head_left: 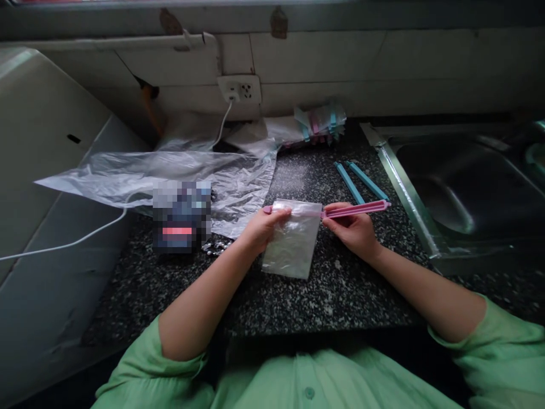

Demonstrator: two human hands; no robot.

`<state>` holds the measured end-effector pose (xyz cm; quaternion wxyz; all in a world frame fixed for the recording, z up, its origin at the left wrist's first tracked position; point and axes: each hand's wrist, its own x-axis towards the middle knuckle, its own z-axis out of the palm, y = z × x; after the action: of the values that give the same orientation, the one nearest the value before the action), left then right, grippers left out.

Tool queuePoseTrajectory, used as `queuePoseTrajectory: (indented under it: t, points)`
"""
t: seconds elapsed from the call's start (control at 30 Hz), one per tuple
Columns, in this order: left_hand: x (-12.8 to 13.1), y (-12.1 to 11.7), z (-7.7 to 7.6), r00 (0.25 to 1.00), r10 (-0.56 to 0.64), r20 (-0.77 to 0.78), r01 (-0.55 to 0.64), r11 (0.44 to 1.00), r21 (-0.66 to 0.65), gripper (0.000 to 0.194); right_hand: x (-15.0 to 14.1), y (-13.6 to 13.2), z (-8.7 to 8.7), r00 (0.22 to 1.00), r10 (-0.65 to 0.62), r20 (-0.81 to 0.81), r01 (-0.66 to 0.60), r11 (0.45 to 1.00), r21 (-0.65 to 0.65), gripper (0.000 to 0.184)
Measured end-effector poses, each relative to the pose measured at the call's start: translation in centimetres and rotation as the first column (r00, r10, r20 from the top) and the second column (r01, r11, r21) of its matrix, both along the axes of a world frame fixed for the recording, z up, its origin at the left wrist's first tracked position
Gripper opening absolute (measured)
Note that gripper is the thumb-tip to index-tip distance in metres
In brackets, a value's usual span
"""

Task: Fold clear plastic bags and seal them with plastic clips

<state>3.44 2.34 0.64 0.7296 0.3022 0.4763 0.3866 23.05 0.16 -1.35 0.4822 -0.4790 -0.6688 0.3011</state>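
Note:
Between my hands is a small clear plastic bag (292,247), its lower part hanging over the counter. A pink bag sealing clip (357,209) is spread apart at its hinge; one bar runs behind or along the bag's top, the other sticks out to the right. My left hand (261,230) pinches the bag's upper left edge together with the clip's left end. My right hand (352,232) grips the clip near the hinge, thumb and fingers closed on it. Two blue sealing clips (349,183) lie just beyond my right hand.
A large crumpled plastic sheet (191,170) covers the counter's back left, near a blurred dark object (181,218). Clipped bags (319,125) are piled by the wall. At right is a metal sink (451,187); a white cable (97,233) crosses the left side.

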Motion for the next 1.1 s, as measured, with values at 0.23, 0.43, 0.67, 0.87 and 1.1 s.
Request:
queuePoseTrajectory:
  t: [0.23, 0.43, 0.67, 0.87, 1.1]
  points:
    - [0.0, 0.07, -0.27, 0.997, 0.075, -0.025, -0.074, 0.996, 0.059, 0.022, -0.1, -0.08, -0.01, 0.999, -0.035, -0.02, 0.036, 0.999, 0.021, 0.019]
    - [-0.11, 0.13, -0.45, 0.994, 0.097, -0.051, -0.094, 0.993, 0.072, 0.023, 0.13, -0.12, 0.01, 0.998, -0.031, -0.062, 0.034, 0.998, 0.049, 0.019]
    - [-0.04, 0.13, -0.35, 0.993, 0.089, -0.076, -0.081, 0.991, 0.104, 0.022, 0.18, -0.15, -0.22, 0.998, -0.037, -0.054, 0.04, 0.998, 0.057, 0.021]
    - [0.08, 0.04, -0.49, 0.995, 0.088, -0.047, -0.083, 0.991, 0.109, 0.022, 0.22, -0.19, -0.09, 0.998, -0.056, 0.032, 0.05, 0.988, 0.147, 0.019]
    - [0.27, -0.1, -0.66, 0.997, 0.049, -0.066, -0.042, 0.994, 0.103, 0.025, 0.21, -0.15, 0.41, 0.982, -0.032, 0.184, -0.01, 0.975, 0.223, 0.012]
